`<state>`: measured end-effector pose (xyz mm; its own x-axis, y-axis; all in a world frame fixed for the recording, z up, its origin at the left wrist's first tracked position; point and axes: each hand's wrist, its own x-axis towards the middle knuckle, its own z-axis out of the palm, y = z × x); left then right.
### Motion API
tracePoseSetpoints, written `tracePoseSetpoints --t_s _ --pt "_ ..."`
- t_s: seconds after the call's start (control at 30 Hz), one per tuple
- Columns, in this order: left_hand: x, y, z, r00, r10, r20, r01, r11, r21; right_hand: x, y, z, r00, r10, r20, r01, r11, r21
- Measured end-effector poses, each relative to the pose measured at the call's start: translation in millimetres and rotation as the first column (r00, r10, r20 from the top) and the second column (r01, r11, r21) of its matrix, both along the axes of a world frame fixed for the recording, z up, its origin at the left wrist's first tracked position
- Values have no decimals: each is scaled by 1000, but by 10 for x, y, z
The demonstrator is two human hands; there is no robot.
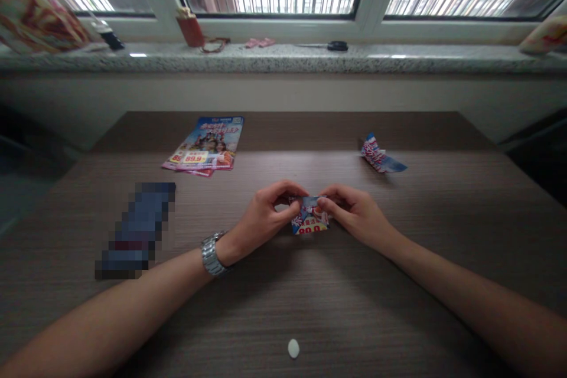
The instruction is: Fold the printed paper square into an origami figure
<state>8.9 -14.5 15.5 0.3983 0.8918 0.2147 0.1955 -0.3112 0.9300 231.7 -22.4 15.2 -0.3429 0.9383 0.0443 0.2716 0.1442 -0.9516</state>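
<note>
A small folded piece of colourful printed paper [312,221] is held over the middle of the table, between both hands. My left hand [277,209], with a metal watch on its wrist, pinches the paper's left side between thumb and fingers. On the paper's right side, my right hand [349,209] pinches the upper edge with its thumb in front. Behind and to the right, a folded paper piece [378,156] in similar blue and red print rests on the table. Some fingertips are hidden behind the paper.
Printed flyers [208,144] lie at the back left of the table [283,136]. A pixelated dark flat object [144,227] is near my left forearm. A small white oval [293,348] sits at the front. Scissors [337,46] and a red container [190,29] are on the windowsill.
</note>
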Motion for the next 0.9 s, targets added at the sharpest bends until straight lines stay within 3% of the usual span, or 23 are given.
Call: tracePoseSetpoints --t_s 0.2,0.5,0.9 --pt "-16 11 0 1000 -25 -20 24 1000 -4 12 3 10 999 7 49 -8 1000 28" --pt "-25 84 -5 995 15 100 14 959 -281 46 26 -54 997 -74 15 73 996 43" --pt "-29 83 -2 997 32 71 -11 960 -280 59 69 -96 996 -89 -16 89 996 20"
